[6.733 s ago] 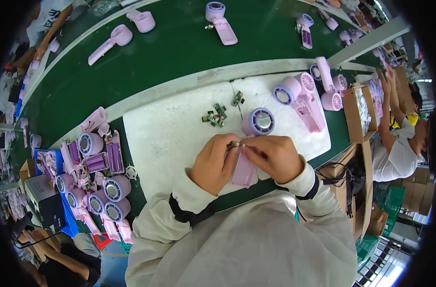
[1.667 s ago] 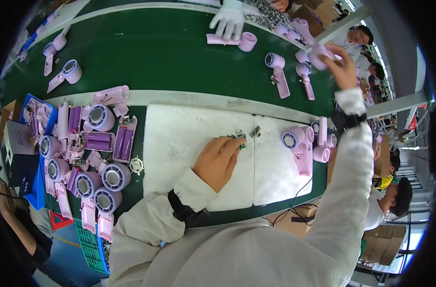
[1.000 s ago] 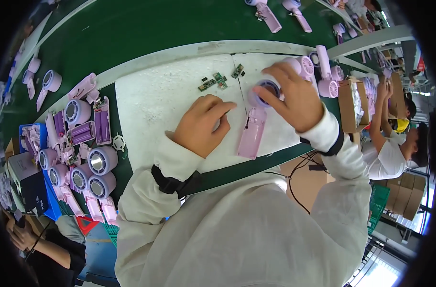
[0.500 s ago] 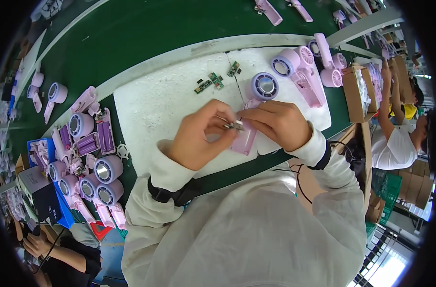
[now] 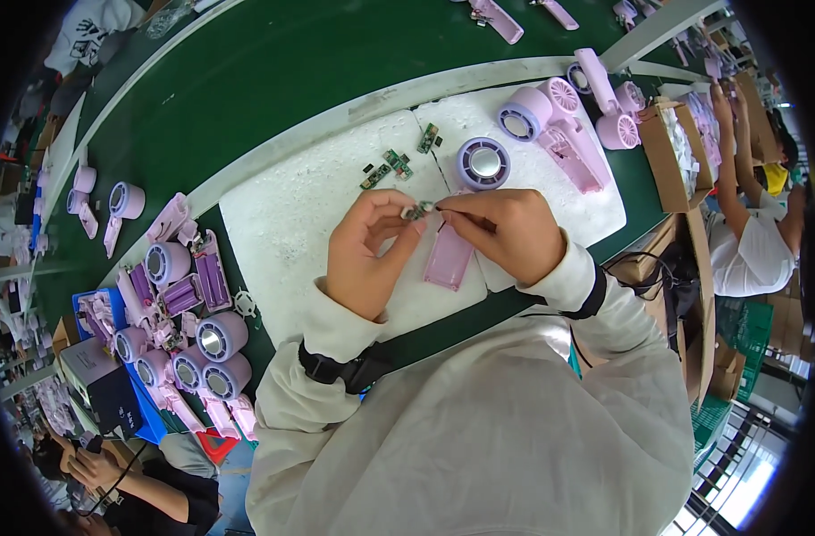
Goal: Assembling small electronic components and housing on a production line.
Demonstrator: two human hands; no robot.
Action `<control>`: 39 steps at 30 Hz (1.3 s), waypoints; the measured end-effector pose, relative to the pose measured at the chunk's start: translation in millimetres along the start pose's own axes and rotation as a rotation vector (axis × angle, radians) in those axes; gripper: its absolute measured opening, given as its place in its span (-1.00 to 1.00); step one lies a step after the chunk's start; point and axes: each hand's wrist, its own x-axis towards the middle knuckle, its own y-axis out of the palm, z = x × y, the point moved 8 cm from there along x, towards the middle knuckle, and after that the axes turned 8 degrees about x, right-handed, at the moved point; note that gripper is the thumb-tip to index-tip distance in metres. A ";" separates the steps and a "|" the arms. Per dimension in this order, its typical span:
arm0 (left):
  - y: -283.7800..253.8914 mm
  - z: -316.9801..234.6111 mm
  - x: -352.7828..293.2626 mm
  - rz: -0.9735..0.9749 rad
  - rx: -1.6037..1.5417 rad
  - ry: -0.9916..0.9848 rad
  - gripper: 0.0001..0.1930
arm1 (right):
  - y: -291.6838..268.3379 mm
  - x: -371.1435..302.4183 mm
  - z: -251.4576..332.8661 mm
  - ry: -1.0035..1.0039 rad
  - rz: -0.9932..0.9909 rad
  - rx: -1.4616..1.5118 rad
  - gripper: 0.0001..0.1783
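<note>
My left hand (image 5: 369, 252) pinches a small green circuit board (image 5: 415, 212) between thumb and fingers, raised above the white foam sheet. Close by on its right, my right hand (image 5: 510, 234) is closed, thumb and forefinger pressed together at the board's edge. A thin dark bit shows at those fingertips, too small to name. Beneath the hands lies a pink handheld fan, its hollow handle shell (image 5: 449, 259) toward me and its round head (image 5: 483, 163) with a shiny disc farther off. Several loose circuit boards (image 5: 397, 164) lie beyond my left hand.
More pink fan parts (image 5: 575, 161) sit on the foam sheet (image 5: 282, 201) at the right. Several fans and shells (image 5: 213, 339) crowd the left, next to a blue bin (image 5: 148, 411). A cardboard box (image 5: 673, 165) stands at the right; co-workers are at both sides.
My hands and the circuit board have shifted up and left, off the fan's handle, uncovering more of its shell. The whole view has also tilted slightly.
</note>
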 end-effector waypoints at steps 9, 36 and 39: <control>10.2 6.9 -4.8 -0.005 -0.018 -0.080 -0.66 | -6.3 -2.4 -6.2 0.185 0.039 0.252 -0.83; 13.5 0.0 -3.3 0.045 -0.054 -0.040 -0.72 | -13.4 -13.0 -1.1 -0.045 -0.072 0.219 -0.83; 12.4 -2.3 -2.0 0.095 -0.119 0.006 -0.73 | -15.3 -13.4 -5.2 -0.053 -0.024 0.279 -0.83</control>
